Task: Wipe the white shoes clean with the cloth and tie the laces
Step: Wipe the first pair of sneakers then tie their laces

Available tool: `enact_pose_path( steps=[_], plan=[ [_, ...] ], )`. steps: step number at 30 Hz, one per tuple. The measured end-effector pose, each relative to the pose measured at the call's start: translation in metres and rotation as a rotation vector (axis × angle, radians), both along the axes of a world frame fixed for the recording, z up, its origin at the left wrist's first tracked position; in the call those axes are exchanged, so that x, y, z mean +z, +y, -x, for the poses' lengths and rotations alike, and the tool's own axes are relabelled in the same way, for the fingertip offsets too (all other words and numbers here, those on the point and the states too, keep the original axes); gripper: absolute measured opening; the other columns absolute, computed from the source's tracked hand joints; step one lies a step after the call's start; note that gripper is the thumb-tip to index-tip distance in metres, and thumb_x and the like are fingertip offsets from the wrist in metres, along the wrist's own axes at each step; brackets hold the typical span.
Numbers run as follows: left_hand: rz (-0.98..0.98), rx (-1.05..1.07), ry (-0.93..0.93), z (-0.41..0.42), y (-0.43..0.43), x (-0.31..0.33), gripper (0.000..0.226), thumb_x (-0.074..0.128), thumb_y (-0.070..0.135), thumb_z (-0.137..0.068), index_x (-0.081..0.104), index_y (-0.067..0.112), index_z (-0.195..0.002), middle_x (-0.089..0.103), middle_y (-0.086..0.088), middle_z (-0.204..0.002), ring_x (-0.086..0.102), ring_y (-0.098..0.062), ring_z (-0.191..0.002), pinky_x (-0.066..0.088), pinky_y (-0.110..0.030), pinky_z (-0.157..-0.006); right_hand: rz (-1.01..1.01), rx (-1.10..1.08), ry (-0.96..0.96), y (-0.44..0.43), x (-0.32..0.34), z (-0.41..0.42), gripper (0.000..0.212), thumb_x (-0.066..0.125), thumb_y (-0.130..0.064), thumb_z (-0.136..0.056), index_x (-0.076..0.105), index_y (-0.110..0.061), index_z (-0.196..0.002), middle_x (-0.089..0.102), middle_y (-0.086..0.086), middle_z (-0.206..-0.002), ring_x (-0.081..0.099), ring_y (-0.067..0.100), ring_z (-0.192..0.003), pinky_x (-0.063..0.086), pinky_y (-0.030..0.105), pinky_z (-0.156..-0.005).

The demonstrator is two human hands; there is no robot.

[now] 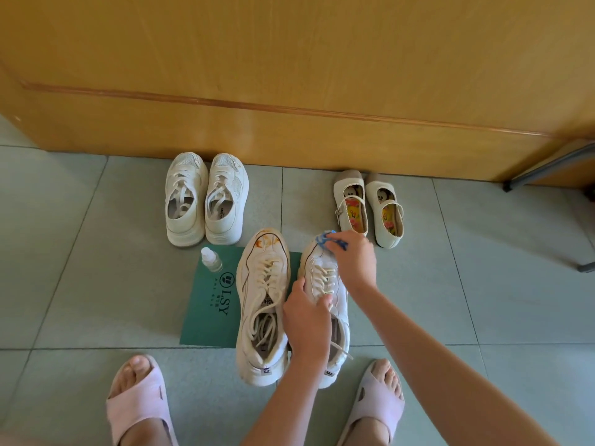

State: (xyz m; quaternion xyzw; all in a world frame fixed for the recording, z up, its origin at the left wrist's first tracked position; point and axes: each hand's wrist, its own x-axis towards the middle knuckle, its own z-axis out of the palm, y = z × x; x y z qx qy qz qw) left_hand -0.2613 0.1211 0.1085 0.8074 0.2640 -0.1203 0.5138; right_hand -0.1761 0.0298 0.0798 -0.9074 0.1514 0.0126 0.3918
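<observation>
step: wiping toe | right hand (354,262) pinches cloth (331,241), apparently bunched | left hand (307,320) grips held shoe (317,262) | next: stained shoe (262,262), laces

Spray bottle (211,259) just left of stained shoe (263,304); right floor (450,284) open.

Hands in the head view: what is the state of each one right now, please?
Left hand: closed, gripping the white shoe at its middle.
Right hand: closed, holding the blue cloth on that shoe's toe.
</observation>
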Motion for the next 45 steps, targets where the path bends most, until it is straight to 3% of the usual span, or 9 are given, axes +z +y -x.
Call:
enact_pose_path(
  steps=[5,10,15,23,27,30,35,37,45],
  plan=[
    [-0.021,-0.015,-0.016,0.000,0.001,0.000,0.048,0.071,0.025,-0.080,0.056,0.013,-0.124,0.064,0.000,-0.114,0.058,-0.018,-0.106,0.046,-0.030,-0.091,0.078,0.146,-0.032,0.009,0.004,0.020,0.016,0.066,-0.015,-0.084,0.075,-0.016,-0.097,0.064,-0.002,-0.091,0.054,0.012,-0.088,0.047,0.028,-0.071],
    [-0.016,-0.007,-0.008,0.001,0.001,0.002,0.061,0.069,0.026,-0.082,0.047,0.010,-0.136,0.056,-0.005,-0.131,0.049,-0.018,-0.122,0.039,-0.029,-0.101,-0.199,0.051,-0.029,0.002,0.027,-0.009,0.016,0.063,-0.010,-0.087,0.072,-0.012,-0.100,0.068,0.003,-0.089,0.059,0.010,-0.068,0.050,0.024,-0.064],
    [-0.020,-0.011,-0.012,0.002,0.001,0.002,0.060,0.069,0.025,-0.082,0.047,0.009,-0.136,0.056,-0.005,-0.131,0.049,-0.018,-0.123,0.038,-0.028,-0.101,0.213,0.222,0.161,0.002,0.008,-0.059,0.019,0.053,-0.007,-0.089,0.072,-0.006,-0.091,0.070,0.012,-0.092,0.061,0.021,-0.074,0.052,0.035,-0.066],
    [-0.009,0.031,-0.023,0.001,0.000,0.002,0.056,0.070,0.022,-0.082,0.050,0.011,-0.133,0.059,-0.005,-0.126,0.052,-0.018,-0.119,0.040,-0.028,-0.099,0.573,0.764,0.318,0.043,0.000,-0.049,0.015,0.062,-0.016,-0.086,0.071,-0.016,-0.099,0.057,0.002,-0.093,0.052,0.019,-0.090,0.038,0.025,-0.075],
    [0.012,0.039,-0.027,0.002,0.000,0.001,0.056,0.071,0.023,-0.081,0.051,0.010,-0.132,0.059,-0.004,-0.126,0.052,-0.017,-0.117,0.041,-0.028,-0.100,0.493,0.773,0.377,0.034,0.005,-0.060,0.019,0.062,-0.018,-0.088,0.069,-0.011,-0.104,0.067,0.005,-0.101,0.058,0.010,-0.081,0.043,0.024,-0.077],
    [0.005,0.039,-0.028,0.002,0.000,0.000,0.055,0.070,0.023,-0.081,0.051,0.010,-0.132,0.059,-0.005,-0.126,0.051,-0.017,-0.118,0.040,-0.028,-0.099,0.525,0.702,0.334,0.014,0.012,-0.075,0.024,0.053,-0.018,-0.093,0.066,-0.009,-0.112,0.065,0.006,-0.112,0.061,0.019,-0.095,0.049,0.031,-0.091],
    [0.000,0.039,-0.028,0.002,0.000,0.000,0.056,0.070,0.024,-0.081,0.051,0.009,-0.132,0.059,-0.005,-0.125,0.051,-0.018,-0.118,0.039,-0.028,-0.100,0.301,0.439,0.268,-0.023,0.004,-0.072,0.021,0.057,-0.011,-0.090,0.070,-0.005,-0.106,0.069,0.012,-0.098,0.061,0.020,-0.079,0.049,0.023,-0.065],
    [-0.008,0.032,-0.028,0.002,0.000,-0.001,0.056,0.070,0.023,-0.082,0.050,0.009,-0.133,0.059,-0.005,-0.126,0.051,-0.017,-0.119,0.039,-0.028,-0.101,0.222,0.411,0.190,-0.020,0.004,-0.061,0.019,0.057,-0.011,-0.090,0.071,-0.005,-0.103,0.069,0.010,-0.097,0.063,0.022,-0.082,0.051,0.028,-0.070],
    [0.025,0.045,-0.019,0.001,0.000,-0.001,0.057,0.070,0.024,-0.080,0.050,0.011,-0.132,0.059,-0.003,-0.126,0.051,-0.017,-0.117,0.041,-0.029,-0.099,0.358,0.798,0.182,0.016,0.004,-0.048,0.021,0.053,-0.012,-0.092,0.071,-0.005,-0.101,0.067,0.007,-0.104,0.053,0.020,-0.102,0.036,0.026,-0.093]
  ],
)
